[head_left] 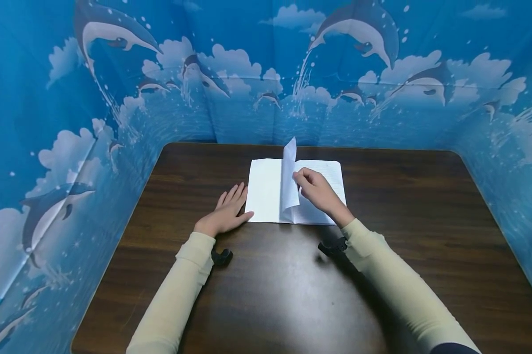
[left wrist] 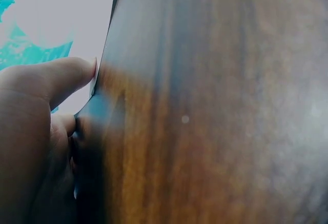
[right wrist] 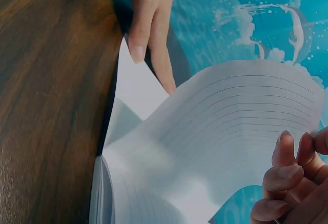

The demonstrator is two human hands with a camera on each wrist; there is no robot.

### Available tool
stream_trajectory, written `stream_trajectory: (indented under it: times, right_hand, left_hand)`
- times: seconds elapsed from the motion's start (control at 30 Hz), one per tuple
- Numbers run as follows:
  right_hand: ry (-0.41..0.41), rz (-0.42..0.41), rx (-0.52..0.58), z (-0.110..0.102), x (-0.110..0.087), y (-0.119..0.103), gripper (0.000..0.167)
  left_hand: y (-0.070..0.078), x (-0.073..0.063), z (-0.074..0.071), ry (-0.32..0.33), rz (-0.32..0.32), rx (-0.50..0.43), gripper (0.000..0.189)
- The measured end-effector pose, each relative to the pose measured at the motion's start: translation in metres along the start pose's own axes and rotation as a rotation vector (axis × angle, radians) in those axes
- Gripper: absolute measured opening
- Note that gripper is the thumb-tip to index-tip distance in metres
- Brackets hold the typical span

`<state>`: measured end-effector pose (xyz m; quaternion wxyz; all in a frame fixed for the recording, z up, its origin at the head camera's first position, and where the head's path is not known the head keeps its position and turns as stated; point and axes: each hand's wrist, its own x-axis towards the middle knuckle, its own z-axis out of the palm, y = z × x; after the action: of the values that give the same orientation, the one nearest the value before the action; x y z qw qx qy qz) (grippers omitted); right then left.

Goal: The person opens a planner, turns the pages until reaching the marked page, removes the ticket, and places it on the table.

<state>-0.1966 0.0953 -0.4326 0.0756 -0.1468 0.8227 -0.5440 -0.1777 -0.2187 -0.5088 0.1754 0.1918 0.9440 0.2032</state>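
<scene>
An open notebook [head_left: 264, 191] with ruled pages lies near the far edge of the table. My left hand [head_left: 225, 214] rests with fingers spread at its left side, the thumb on the lower left corner. In the left wrist view that thumb [left wrist: 72, 75] lies against the white page edge. With thumb and forefinger, my right hand [head_left: 316, 189] pinches the edge of a raised page [head_left: 289, 177], which stands up and curves over the middle. The right wrist view shows the lined page [right wrist: 246, 111] bowed, its edge at the fingertips [right wrist: 287, 137].
The dark wood table [head_left: 266, 295] spreads around the notebook. A blue cloth with dolphins [head_left: 248, 113] hangs along its back and sides. Black straps with small devices sit on both wrists, the right one [head_left: 333, 246] just above the tabletop.
</scene>
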Motion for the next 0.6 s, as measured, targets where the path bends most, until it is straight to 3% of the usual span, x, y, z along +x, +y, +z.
stream_trajectory:
  times: [0.3, 0.6]
  right_hand:
    - [-0.023, -0.025, -0.028, 0.017, -0.002, 0.004, 0.042]
    - [-0.010, -0.020, -0.013, 0.012, 0.005, -0.002, 0.041]
  left_hand:
    - [-0.003, -0.003, 0.006, -0.002, -0.004, -0.004, 0.090]
    - [-0.001, 0.001, -0.002, 0.005, 0.005, -0.016, 0.090]
